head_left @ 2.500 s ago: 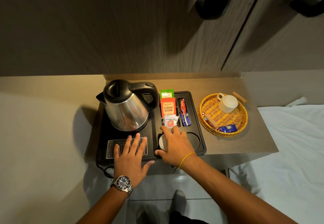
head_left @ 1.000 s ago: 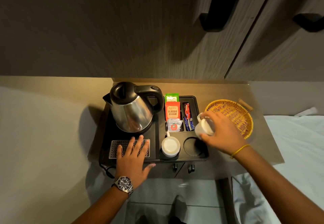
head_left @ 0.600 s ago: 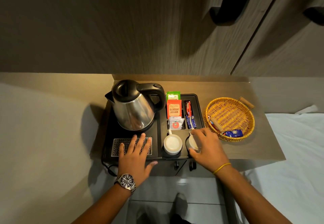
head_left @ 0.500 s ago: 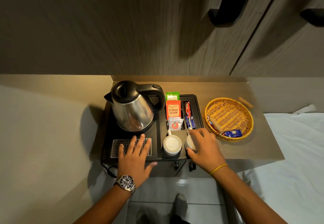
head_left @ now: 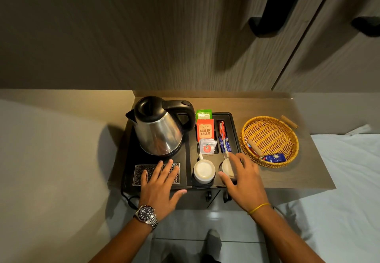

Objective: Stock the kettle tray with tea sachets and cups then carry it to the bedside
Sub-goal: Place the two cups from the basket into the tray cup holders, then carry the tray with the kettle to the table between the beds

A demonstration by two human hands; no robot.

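Under the right hand, in the right-hand round well of the black kettle tray, sits the second cup — the hand's grip is loosely curled over it, thumb at the near side and fingers draped across the far rim, though whether it actually clasps the cup or only rests on it I cannot tell. Just left of that grip stands the first cup, upright in its own well with its handle pointing away. Beyond the grip, the slots hold the tea sachets standing on edge, and a narrower slot beside them holds red and blue sticks. The left hand lies flat and open on the perforated drip grille, holding nothing, seemingly steadying the tray; the kettle stands beyond it.

The stocking step looks all but finished — this appears to be the seating of the last cup. To the right of the grip, the wicker basket on the bench holds a few leftover packets. The next move likely calls for freeing the cup, then taking both ends of the tray and lifting it level, minding the kettle's weight on the left and the cord hanging at the near-left corner.
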